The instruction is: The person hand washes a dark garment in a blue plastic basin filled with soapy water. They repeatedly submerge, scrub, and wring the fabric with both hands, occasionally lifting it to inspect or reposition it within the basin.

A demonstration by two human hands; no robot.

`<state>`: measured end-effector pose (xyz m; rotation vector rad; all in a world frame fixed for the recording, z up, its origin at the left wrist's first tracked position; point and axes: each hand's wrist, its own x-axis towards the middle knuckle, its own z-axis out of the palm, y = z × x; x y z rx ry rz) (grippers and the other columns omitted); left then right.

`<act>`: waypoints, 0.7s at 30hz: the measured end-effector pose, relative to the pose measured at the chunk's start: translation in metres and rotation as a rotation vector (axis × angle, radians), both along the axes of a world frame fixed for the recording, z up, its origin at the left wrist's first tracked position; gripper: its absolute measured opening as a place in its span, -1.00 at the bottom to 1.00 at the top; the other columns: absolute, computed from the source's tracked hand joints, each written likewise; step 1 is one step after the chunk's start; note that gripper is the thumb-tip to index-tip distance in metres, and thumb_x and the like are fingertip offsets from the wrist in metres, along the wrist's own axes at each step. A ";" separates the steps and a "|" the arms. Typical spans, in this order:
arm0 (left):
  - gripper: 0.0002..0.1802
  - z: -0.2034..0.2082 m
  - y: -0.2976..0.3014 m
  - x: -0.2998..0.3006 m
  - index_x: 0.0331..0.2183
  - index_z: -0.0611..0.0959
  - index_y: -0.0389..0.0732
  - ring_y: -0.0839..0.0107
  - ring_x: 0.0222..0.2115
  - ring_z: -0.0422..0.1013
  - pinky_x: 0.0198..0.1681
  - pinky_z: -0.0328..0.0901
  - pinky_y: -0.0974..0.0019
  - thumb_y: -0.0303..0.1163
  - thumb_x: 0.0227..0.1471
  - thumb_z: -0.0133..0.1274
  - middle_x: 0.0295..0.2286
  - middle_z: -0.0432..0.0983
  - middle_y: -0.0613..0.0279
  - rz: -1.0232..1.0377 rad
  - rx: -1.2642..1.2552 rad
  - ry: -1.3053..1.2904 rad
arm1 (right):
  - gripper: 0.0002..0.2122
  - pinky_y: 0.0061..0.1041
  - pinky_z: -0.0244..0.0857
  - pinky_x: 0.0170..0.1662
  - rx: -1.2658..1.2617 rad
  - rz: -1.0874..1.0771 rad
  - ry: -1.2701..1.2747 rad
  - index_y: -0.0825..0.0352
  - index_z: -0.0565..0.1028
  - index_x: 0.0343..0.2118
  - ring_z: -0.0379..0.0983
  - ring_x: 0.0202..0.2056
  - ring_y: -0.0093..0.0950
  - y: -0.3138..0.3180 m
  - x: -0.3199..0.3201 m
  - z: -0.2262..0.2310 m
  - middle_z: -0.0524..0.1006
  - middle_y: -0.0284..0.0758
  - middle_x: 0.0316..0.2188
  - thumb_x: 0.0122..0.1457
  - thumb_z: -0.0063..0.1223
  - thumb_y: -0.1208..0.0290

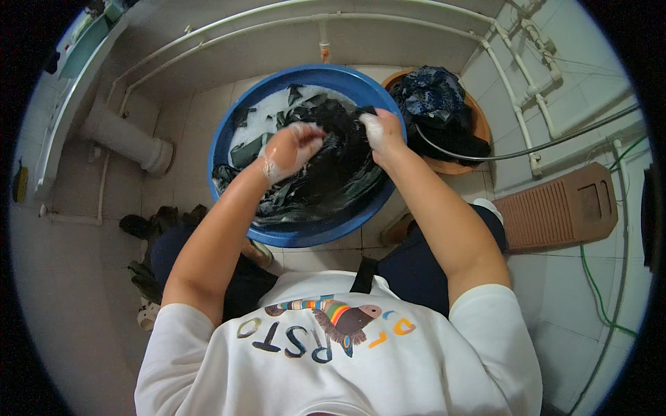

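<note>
A wide blue basin [291, 238] in front of me holds soapy water with white foam [266, 111] and soaked dark clothes [295, 197]. My left hand [293, 149], wet and streaked with suds, is over the middle of the basin. Its fingers curl in against a black garment [338, 142], and part of the grip is hidden. Near the basin's right rim, my right hand [383, 134] is closed on a bunched part of the same black garment, with foam over the knuckles. The cloth hangs between the hands down into the wash.
An orange-brown basin [481, 125] heaped with dark clothes [430, 97] stands at the right. A grey hose [534, 149] crosses over it. A brown washboard [558, 208] leans at the right wall. White pipes [257, 29] run along the back wall. Shoes [142, 277] lie left of my legs.
</note>
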<state>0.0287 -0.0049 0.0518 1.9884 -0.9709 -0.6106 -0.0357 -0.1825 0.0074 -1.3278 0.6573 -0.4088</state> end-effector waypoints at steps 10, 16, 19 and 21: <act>-0.61 0.039 -0.064 0.041 -0.20 0.44 -0.23 0.38 -0.22 0.33 -0.14 0.20 0.37 -0.69 -0.18 -0.14 -0.27 0.43 0.12 -0.392 0.182 -0.155 | -0.85 -0.71 0.21 -0.32 -0.106 0.568 -0.350 0.43 0.43 -0.37 0.33 -0.45 -0.66 0.011 -0.034 0.108 0.45 -0.40 -0.49 -0.04 -0.05 0.52; -0.68 0.008 -0.067 0.052 -0.26 0.50 -0.21 0.30 -0.26 0.37 -0.16 0.22 0.35 -0.62 -0.17 -0.09 -0.32 0.46 0.11 -0.294 0.268 0.493 | -0.84 -0.71 0.27 -0.41 -0.049 0.468 -0.439 0.43 0.42 -0.36 0.38 -0.49 -0.64 -0.001 -0.025 0.098 0.47 -0.36 -0.50 -0.05 -0.03 0.54; -0.68 0.000 -0.064 0.051 -0.26 0.50 -0.20 0.29 -0.26 0.37 -0.16 0.22 0.34 -0.59 -0.18 -0.07 -0.32 0.46 0.10 -0.087 0.276 0.868 | -0.82 -0.71 0.29 -0.41 0.065 0.506 -0.482 0.44 0.41 -0.33 0.40 -0.49 -0.63 -0.003 -0.030 0.106 0.48 -0.34 -0.49 -0.04 -0.03 0.54; -0.68 -0.026 -0.054 0.072 -0.26 0.50 -0.20 0.27 -0.27 0.37 -0.17 0.22 0.32 -0.55 -0.19 -0.04 -0.32 0.46 0.08 -0.120 0.240 0.586 | -0.81 -0.70 0.29 -0.40 0.074 0.521 -0.490 0.45 0.41 -0.32 0.40 -0.48 -0.62 -0.001 -0.031 0.110 0.48 -0.34 -0.48 -0.03 -0.03 0.54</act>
